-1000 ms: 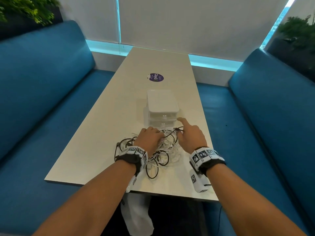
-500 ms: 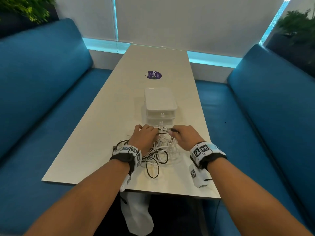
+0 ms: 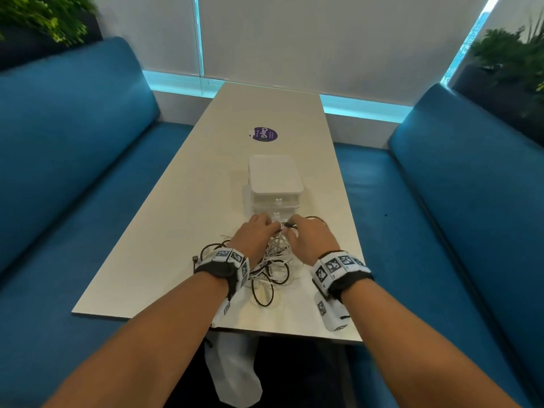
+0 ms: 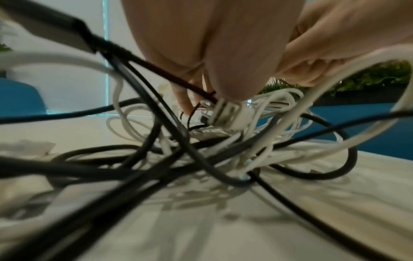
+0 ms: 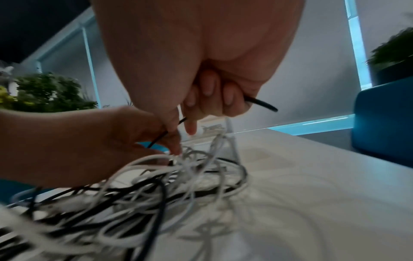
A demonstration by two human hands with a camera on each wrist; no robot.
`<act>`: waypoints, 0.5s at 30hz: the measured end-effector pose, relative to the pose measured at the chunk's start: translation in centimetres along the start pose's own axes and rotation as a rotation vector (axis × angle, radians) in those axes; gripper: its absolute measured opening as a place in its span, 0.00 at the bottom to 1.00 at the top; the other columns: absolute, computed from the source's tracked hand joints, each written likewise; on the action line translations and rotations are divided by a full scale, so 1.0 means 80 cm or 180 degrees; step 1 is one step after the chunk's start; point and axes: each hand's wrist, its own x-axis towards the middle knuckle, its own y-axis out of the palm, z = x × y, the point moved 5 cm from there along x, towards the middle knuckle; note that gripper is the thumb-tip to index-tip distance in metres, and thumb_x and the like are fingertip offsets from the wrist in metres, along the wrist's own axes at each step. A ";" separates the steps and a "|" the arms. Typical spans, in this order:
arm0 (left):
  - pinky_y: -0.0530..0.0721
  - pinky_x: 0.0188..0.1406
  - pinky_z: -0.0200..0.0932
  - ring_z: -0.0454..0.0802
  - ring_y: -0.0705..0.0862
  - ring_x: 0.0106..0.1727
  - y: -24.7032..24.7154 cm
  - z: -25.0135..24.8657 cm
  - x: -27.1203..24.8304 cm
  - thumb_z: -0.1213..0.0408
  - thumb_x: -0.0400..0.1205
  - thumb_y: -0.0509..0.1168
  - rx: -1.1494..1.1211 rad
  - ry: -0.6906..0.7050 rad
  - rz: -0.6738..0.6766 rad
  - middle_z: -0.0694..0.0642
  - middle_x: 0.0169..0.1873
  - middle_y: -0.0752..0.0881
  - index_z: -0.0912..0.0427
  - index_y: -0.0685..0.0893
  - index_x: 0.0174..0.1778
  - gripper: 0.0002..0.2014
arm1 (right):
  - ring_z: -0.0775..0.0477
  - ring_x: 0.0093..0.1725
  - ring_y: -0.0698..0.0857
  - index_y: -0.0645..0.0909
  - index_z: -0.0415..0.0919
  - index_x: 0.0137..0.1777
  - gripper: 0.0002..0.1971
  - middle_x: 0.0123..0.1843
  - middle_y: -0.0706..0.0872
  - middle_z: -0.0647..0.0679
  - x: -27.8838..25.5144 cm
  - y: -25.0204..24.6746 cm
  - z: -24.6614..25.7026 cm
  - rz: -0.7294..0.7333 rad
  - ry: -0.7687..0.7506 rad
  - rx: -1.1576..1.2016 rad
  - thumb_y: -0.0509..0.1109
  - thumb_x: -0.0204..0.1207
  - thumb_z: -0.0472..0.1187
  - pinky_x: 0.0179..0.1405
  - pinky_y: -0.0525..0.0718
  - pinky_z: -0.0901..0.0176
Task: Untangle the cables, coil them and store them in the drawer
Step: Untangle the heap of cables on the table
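Your head camera looks forward and down along the bench [image 3: 182, 219] from above its near end. Each wrist camera sits low, just above the benchtop, very close to the cable tangle [image 4: 201, 159] (blurred at that range). All three views share that tangle [image 3: 273, 260]; the right wrist view also catches your left hand [image 5: 85, 146].

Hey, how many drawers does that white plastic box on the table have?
2. The upper drawer sits just under the top of the white box; the lower drawer is directly beneath it, just beyond the left hand and right hand, which could hide another.
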 end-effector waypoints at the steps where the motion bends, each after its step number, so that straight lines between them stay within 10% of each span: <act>1: 0.81 0.52 0.55 0.59 0.77 0.60 0.000 0.001 0.000 0.76 0.80 0.64 -0.0211 -0.0024 0.0020 0.58 0.59 0.76 0.56 0.78 0.69 0.22 | 0.39 0.53 0.85 0.81 0.48 0.61 0.14 0.51 0.89 0.43 -0.001 0.008 0.012 0.0054 -0.0104 0.0035 0.63 0.83 0.53 0.51 0.85 0.46; 6: 0.78 0.61 0.42 0.48 0.80 0.62 -0.029 0.029 -0.027 0.57 0.83 0.66 -0.1164 -0.0381 -0.0256 0.47 0.72 0.74 0.51 0.73 0.73 0.22 | 0.35 0.49 0.85 0.83 0.46 0.56 0.15 0.49 0.88 0.40 -0.007 0.028 0.004 0.0372 0.0099 -0.0018 0.62 0.84 0.55 0.45 0.83 0.50; 11: 0.80 0.62 0.53 0.50 0.79 0.62 -0.062 0.095 -0.064 0.49 0.78 0.57 -0.1109 -0.0998 -0.0331 0.50 0.65 0.75 0.52 0.75 0.69 0.24 | 0.36 0.47 0.85 0.84 0.45 0.54 0.16 0.48 0.88 0.39 -0.009 0.034 -0.017 0.0478 0.0273 0.0072 0.62 0.83 0.55 0.47 0.86 0.47; 15: 0.83 0.56 0.53 0.53 0.83 0.52 -0.054 0.119 -0.092 0.38 0.76 0.62 -0.0314 -0.1699 0.1291 0.52 0.55 0.82 0.48 0.71 0.64 0.26 | 0.35 0.47 0.86 0.84 0.43 0.54 0.16 0.47 0.88 0.39 -0.008 0.035 -0.013 0.0408 0.0246 -0.0003 0.62 0.84 0.54 0.46 0.85 0.48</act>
